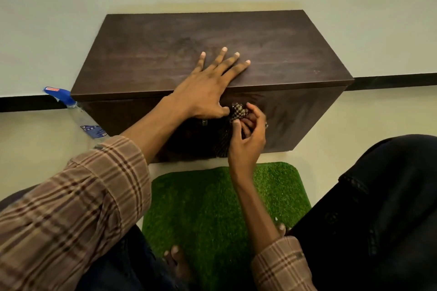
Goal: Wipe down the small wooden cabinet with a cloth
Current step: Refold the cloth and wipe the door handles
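A person crouches before a small dark wooden cabinet [212, 49] set against a pale wall, the left hand [208, 85] spread flat on its top with the thumb hooked over the front edge. The right hand [248, 134] bunches a checkered cloth [238, 112] against the cabinet's front face, just below that thumb. A spray bottle [78, 113] with a blue head leans at the cabinet's left side. A green turf mat [212, 208] lies on the floor under bare toes.
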